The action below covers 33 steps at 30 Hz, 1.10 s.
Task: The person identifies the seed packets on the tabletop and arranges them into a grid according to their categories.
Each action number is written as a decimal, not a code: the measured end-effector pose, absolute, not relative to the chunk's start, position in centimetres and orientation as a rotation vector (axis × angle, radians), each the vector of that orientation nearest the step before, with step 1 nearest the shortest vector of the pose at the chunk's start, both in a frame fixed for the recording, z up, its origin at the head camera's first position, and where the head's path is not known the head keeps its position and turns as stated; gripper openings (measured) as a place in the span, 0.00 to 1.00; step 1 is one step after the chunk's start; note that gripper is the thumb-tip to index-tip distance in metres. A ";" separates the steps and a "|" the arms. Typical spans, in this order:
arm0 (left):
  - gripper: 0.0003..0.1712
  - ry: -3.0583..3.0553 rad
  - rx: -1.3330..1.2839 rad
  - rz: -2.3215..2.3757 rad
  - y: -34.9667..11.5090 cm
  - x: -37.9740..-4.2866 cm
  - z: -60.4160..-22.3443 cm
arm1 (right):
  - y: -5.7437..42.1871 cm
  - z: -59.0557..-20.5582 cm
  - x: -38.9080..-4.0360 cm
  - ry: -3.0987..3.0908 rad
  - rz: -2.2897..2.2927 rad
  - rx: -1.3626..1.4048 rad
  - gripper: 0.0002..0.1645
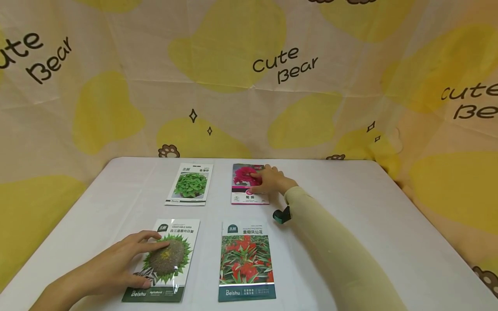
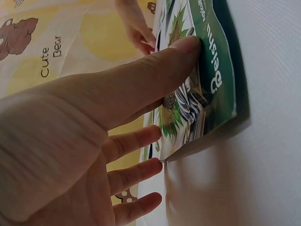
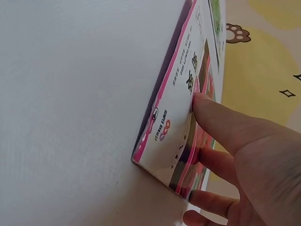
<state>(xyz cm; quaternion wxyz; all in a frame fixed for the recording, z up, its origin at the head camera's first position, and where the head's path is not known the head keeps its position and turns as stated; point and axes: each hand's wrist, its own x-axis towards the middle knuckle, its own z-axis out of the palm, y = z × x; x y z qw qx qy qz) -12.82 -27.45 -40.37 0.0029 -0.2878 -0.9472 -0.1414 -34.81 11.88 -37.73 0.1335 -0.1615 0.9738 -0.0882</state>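
Head view: four seed packets laid two by two on a white table [image 1: 350, 203], patterned yellow backdrop [image 1: 241, 77] behind. Left hand [image 1: 116, 263] resting flat on the sunflower packet [image 1: 165, 261], fingers straight and spread over the flower picture, thumb near the lower left corner, nothing gripped. Right hand [image 1: 268, 179] reaching far forward onto the pink-flower packet [image 1: 249, 183], fingers extended across its right half, thumb toward the lower edge. Just right of the left hand, the red-flower packet [image 1: 246, 261], untouched. Just left of the right hand, the green-leaf packet [image 1: 190, 183], also untouched. Small dark wrist device [image 1: 282, 214] showing under the beige sleeve [image 1: 330, 250] of the right arm.

Left wrist view: left hand [image 2: 94, 141] seen close, thumb pressing flat on the sunflower packet [image 2: 207, 80] near its green band. Other fingers lying relaxed and nearly straight below the thumb; packet edge beside them lifted slightly off the table [image 2: 263, 179]. Whether any fingertip reaches beneath that edge, not clear.

Right wrist view: right hand [image 3: 240, 160] with thumb pressed onto the face of the pink-flower packet [image 3: 176, 117]. Near corner of the packet raised off the table [image 3: 70, 94], fingers at or under its right edge, so a light pinch between thumb and fingers.
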 end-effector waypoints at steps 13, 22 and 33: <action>0.46 -2.954 -0.905 -0.430 -27.4 -12.8 -40.3 | 10.8 -37.5 -34.6 2.828 -0.254 -0.444 0.46; 0.47 -2.996 -0.888 -0.445 -27.3 -12.8 -40.2 | 10.5 -37.6 -34.4 2.827 -0.282 -0.437 0.46; 0.47 -2.985 -0.897 -0.434 -27.3 -12.7 -40.2 | 10.5 -37.9 -34.4 2.829 -0.304 -0.422 0.46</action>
